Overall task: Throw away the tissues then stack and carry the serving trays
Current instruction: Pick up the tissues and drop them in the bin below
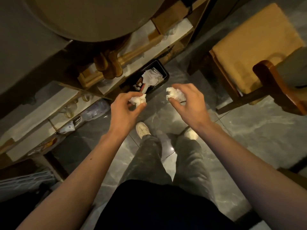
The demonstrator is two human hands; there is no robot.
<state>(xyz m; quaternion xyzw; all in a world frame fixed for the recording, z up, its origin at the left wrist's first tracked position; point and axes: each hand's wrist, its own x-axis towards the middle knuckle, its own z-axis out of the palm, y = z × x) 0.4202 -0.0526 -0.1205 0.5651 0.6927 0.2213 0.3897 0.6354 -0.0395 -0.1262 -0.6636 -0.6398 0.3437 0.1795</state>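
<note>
The left hand pinches a crumpled white tissue in its grip, fingers curled around it. The right hand likewise clamps a second wad of tissue. Both hands hover above the dark marble floor, just short of a black waste bin holding paper scraps, which stands against the shelf unit. A cushioned wooden chair stands to the right.
</note>
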